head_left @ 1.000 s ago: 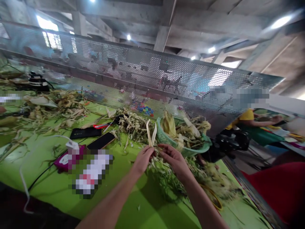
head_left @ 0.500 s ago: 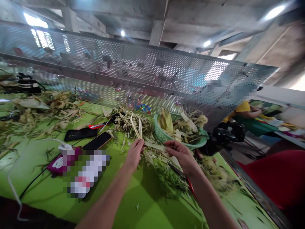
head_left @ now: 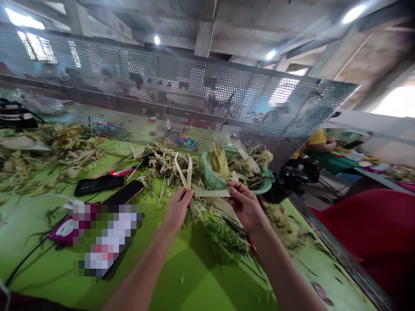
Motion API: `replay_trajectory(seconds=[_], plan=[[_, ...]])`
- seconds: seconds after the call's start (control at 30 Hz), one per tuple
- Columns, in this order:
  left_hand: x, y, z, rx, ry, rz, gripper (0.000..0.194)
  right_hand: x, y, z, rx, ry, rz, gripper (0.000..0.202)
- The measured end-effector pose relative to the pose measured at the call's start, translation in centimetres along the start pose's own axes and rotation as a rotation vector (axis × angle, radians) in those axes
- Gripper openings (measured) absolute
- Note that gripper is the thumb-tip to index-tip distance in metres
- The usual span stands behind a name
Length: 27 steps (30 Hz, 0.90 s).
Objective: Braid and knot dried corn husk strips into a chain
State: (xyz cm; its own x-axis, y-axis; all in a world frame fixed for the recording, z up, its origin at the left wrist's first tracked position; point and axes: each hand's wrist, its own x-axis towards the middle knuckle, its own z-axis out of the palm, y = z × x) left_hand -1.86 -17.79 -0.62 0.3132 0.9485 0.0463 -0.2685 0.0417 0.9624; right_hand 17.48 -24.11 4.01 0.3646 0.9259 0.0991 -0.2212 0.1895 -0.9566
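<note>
Both forearms (head_left: pixel 146 263) angle inward from the bottom edge above the green tabletop (head_left: pixel 191 289), wrists apart. Near frame centre, the left grip (head_left: pixel 177 209) pinches an upright V-shaped husk piece (head_left: pixel 183 175); right of centre, the right grip (head_left: pixel 248 207), fingers curled, pinches one end of a pale husk strip (head_left: pixel 212 193), which runs nearly level to the left fingertips.

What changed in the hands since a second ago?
The right hand has moved rightward, away from the left hand; a pale strip now stretches between them. The left hand still pinches the V-shaped pieces; the green basket stays put.
</note>
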Motion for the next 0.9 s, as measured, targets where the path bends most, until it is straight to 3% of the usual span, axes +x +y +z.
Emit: replay_trajectory(seconds=[0.17, 0.5, 0.67, 0.73, 0.83, 0.9], plan=[[0.6, -0.2, -0.5, -0.088, 0.062, -0.047, 0.034, -0.3, -0.3, -0.1, -0.277, -0.169, 0.027, 0.027], [1.0, 0.1, -1.1, -0.084, 0.181, 0.050, 0.030, -0.9, -0.4, 0.8, -0.333, -0.296, 0.132, 0.030], [1.2, 0.0, -1.3, 0.010, 0.179, 0.059, 0.029, -1.0, 0.2, 0.6, -0.523, -0.315, 0.211, 0.029], [1.0, 0.3, -1.5, 0.158, 0.266, 0.161, 0.030, -0.8, 0.6, 0.5, -0.556, -0.253, 0.161, 0.029], [0.3, 1.2, -1.5, 0.347, 0.516, 0.476, 0.042, -0.7, 1.1, 0.7, -0.593, -0.100, 0.023, 0.028], [-0.3, 1.7, -1.2, 0.384, 0.545, 0.596, 0.035, -0.8, 1.4, 1.0, -0.622, -0.013, -0.050, 0.028]])
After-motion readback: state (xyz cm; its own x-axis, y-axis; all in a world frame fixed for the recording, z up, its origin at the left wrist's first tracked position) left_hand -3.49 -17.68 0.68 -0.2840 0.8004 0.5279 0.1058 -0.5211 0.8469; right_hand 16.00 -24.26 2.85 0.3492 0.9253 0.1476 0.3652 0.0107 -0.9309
